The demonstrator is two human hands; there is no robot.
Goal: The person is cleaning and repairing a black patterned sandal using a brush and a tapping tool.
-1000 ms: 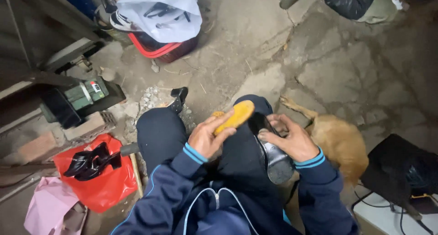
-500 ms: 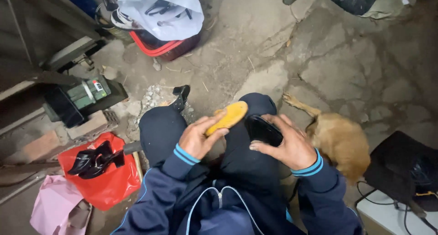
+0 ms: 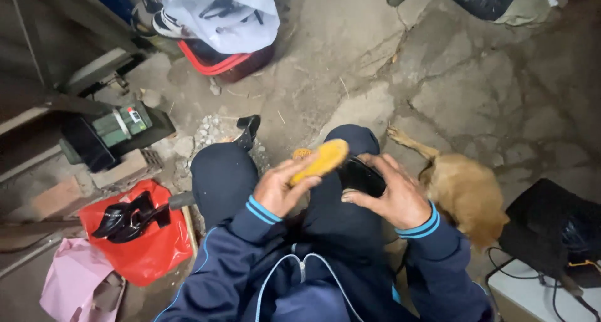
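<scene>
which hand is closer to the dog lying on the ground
Right. The right hand, holding a black shoe, sits just beside the tan dog, nearly touching its back. The left hand, holding the yellow brush, is farther off, across the lap.

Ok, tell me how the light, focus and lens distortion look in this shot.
Head view: soft, dim daylight, no hard shadows or glare. The left hand with the yellow brush and the right hand on the black shoe are fairly sharp. The wide lens bends the edges. The top right corner falls dark.
</scene>
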